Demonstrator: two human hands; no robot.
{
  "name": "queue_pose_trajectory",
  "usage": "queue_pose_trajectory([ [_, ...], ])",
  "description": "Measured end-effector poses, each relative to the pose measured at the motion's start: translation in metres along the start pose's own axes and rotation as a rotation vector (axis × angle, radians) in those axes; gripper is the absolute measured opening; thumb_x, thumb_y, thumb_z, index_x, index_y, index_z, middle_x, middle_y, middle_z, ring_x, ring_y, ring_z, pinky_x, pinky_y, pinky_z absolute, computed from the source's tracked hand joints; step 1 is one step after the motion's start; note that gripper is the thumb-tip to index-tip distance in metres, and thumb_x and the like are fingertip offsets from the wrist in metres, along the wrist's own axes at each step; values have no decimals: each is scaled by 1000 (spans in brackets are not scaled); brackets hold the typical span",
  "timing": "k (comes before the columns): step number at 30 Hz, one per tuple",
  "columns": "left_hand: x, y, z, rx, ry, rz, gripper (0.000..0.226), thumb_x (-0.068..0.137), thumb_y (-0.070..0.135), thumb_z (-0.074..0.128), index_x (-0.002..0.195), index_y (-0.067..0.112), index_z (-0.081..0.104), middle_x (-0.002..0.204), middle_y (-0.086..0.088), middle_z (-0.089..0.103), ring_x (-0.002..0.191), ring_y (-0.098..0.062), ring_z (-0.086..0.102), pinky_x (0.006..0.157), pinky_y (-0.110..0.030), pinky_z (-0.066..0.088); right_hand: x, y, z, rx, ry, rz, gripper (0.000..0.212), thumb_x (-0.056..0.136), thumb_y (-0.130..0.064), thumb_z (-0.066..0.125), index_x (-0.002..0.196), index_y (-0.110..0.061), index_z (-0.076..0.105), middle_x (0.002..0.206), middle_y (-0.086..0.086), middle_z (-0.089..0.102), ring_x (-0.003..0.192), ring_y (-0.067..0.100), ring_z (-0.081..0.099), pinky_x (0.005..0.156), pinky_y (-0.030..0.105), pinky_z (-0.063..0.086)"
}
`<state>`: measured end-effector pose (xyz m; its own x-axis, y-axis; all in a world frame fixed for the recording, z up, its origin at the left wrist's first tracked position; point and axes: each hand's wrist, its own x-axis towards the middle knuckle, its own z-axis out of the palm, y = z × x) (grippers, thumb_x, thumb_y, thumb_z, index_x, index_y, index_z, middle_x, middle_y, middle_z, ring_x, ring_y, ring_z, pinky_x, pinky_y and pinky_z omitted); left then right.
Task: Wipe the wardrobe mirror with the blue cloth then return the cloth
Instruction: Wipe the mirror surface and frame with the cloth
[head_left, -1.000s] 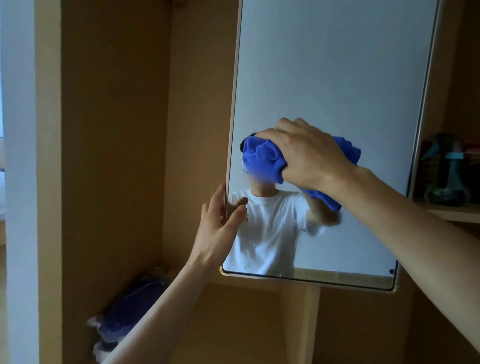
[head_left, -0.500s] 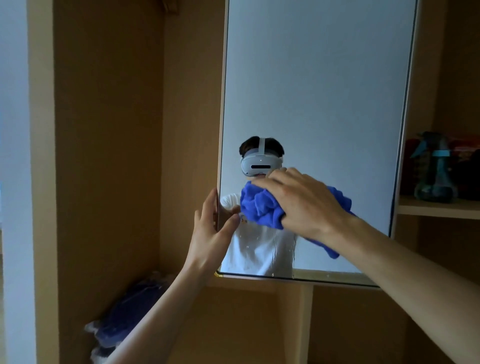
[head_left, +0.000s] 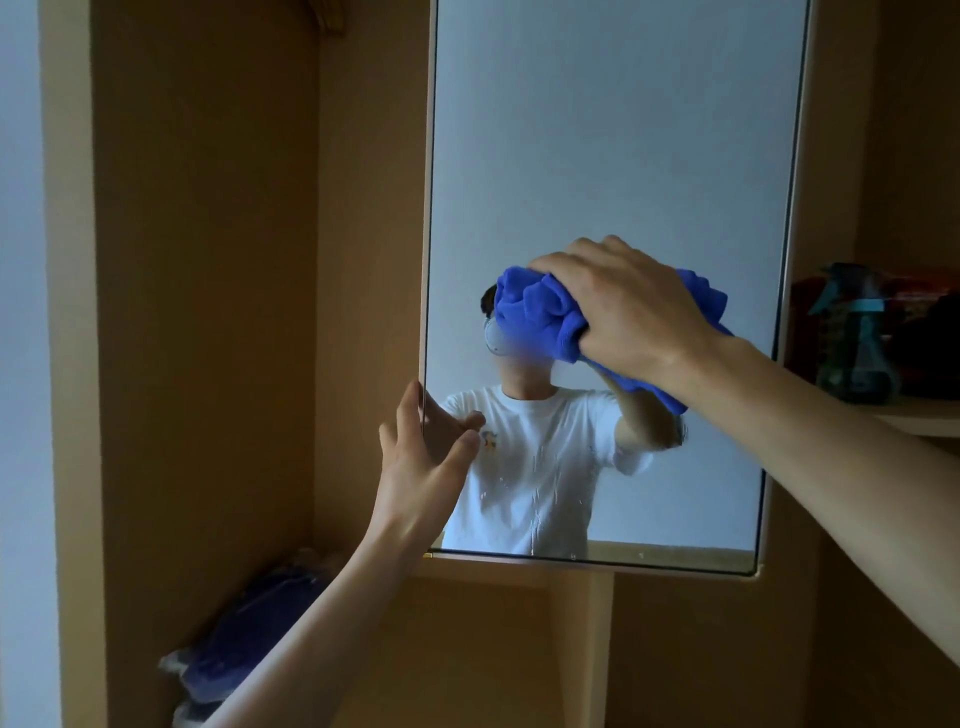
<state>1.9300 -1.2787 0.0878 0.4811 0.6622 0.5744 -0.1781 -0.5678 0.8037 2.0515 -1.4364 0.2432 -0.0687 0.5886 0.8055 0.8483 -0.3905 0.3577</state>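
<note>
head view: right hand (head_left: 631, 309) grips blue cloth (head_left: 535, 312) against mirror (head_left: 597, 130), left hand (head_left: 422, 467) pinches its edge.

Single view, head-mounted, wide-angle. The lens faces forward, near level, into a wardrobe (head_left: 208, 312) and stands almost square to its mirror (head_left: 597, 156), whose reflection of the wearer sits close to frame centre. Range is close: both outstretched arms reach the glass. The mirror runs from centre to 12 o'clock. The left hand (head_left: 423, 457) enters from 7 o'clock, the right hand (head_left: 634, 306) from 4 o'clock. A side shelf (head_left: 924, 418) lies at 3 o'clock.
</note>
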Motion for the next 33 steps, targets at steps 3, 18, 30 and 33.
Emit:
queue_pose_trajectory([
  [3, -1, -1, 6, 24, 30, 4, 84, 94, 40, 66, 159, 39, 12, 144, 0, 32, 127, -25, 49, 105, -49, 49, -17, -5, 9, 3, -30, -50, 35, 74, -4, 55, 106, -15, 63, 98, 3, 62, 87, 30, 55, 68, 39, 43],
  [18, -10, 4, 23, 124, 81, -4, 100, 88, 58, 64, 160, 33, 0, 150, 1, 24, 135, -31, 44, 107, -52, 47, -83, -3, 35, 49, -77, -96, 65, 71, 4, 67, 133, -16, 58, 120, 1, 64, 100, 25, 57, 85, 39, 50],
  [30, -12, 6, 24, 180, 109, -2, 94, 93, 40, 65, 162, 27, 1, 153, -8, 24, 144, -30, 26, 113, -54, 38, -24, 60, -23, 9, -10, 121, 62, 85, -4, 56, 141, -29, 50, 126, 4, 56, 114, 31, 51, 88, 46, 47],
  [33, -11, 2, 24, 179, 114, -1, 97, 88, 48, 64, 160, 30, 2, 152, -7, 24, 143, -33, 30, 112, -56, 40, -40, 57, -13, 34, -46, 98, 59, 85, -9, 60, 139, -31, 52, 122, -1, 58, 108, 28, 53, 88, 42, 45],
])
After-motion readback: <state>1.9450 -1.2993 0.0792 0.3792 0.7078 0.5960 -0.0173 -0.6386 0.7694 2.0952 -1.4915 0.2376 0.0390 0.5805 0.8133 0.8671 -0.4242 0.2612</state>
